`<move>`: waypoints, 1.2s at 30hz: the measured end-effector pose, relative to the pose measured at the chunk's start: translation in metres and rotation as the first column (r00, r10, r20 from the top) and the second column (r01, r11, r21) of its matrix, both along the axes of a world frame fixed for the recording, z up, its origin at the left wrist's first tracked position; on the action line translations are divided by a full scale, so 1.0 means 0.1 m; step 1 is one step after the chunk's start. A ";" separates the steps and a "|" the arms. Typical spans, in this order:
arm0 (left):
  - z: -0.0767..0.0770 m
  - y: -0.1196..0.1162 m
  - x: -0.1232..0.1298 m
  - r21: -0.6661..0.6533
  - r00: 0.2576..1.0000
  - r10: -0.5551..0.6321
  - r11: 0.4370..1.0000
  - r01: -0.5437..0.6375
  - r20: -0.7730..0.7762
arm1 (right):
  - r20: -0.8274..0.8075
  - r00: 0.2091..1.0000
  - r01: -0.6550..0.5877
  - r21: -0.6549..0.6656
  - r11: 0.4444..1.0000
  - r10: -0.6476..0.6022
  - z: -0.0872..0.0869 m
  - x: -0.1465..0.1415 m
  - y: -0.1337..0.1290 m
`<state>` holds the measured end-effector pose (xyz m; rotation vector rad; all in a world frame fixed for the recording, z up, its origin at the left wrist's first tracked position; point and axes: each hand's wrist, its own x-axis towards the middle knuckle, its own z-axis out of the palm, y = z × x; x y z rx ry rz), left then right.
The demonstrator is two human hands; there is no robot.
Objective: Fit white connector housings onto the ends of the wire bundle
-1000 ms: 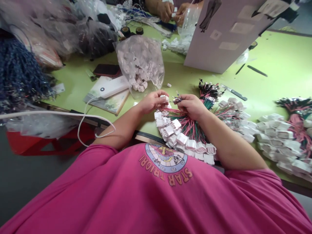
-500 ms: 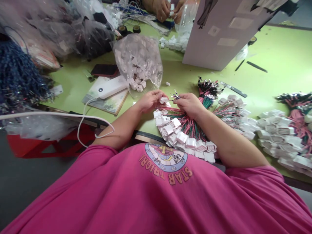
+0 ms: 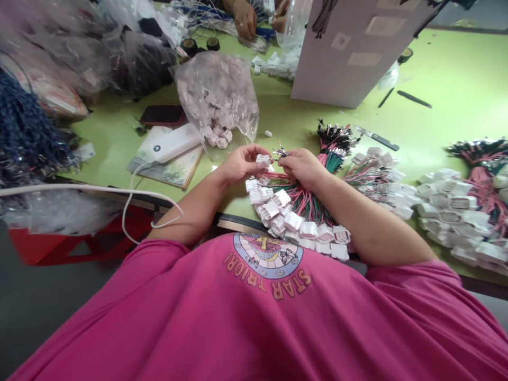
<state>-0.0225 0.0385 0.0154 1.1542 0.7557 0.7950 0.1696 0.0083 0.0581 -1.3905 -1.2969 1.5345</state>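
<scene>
Between the fingertips of my left hand [image 3: 243, 163] is a white connector [image 3: 262, 161]. My right hand [image 3: 304, 168] is closed around a bundle of thin pink and green wires [image 3: 311, 205], whose small metal ends [image 3: 281, 152] stick out past the thumb toward the connector. The wires fan out below my right hand to a curved row of white connectors [image 3: 293, 221] at the table's front edge, against the pink shirt. A clear plastic bag [image 3: 220, 95] of white connectors lies beyond my left hand, and one small white piece [image 3: 269, 133] rests beside it.
More wire bundles [image 3: 460, 211] lie on the right of the green table [image 3: 405, 121]. A grey box [image 3: 337, 58] stands at the back, with a cutter [image 3: 379, 138] nearer. Left are a white power bank [image 3: 178, 143], a phone and a cable. Another person's hand [image 3: 245, 20] is at the far side.
My left fingers have shifted around the white connector, which now sits closer to the wire ends in my right hand. The other person's hands have moved apart. The view has shifted slightly.
</scene>
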 end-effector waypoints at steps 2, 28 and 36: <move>-0.03 0.01 0.00 0.072 0.999 0.015 0.997 -0.012 -0.042 | 0.023 1.000 0.001 -0.002 1.000 -0.001 -0.01 0.00 0.01; -0.01 -0.02 0.05 0.144 0.983 0.078 0.988 -0.054 -0.168 | 0.223 0.975 -0.012 0.086 0.996 -0.007 -0.04 0.02 0.00; 0.00 -0.01 0.09 0.273 0.995 0.042 0.962 -0.015 -0.093 | 0.343 0.939 -0.092 0.146 0.985 0.037 -0.03 0.02 -0.01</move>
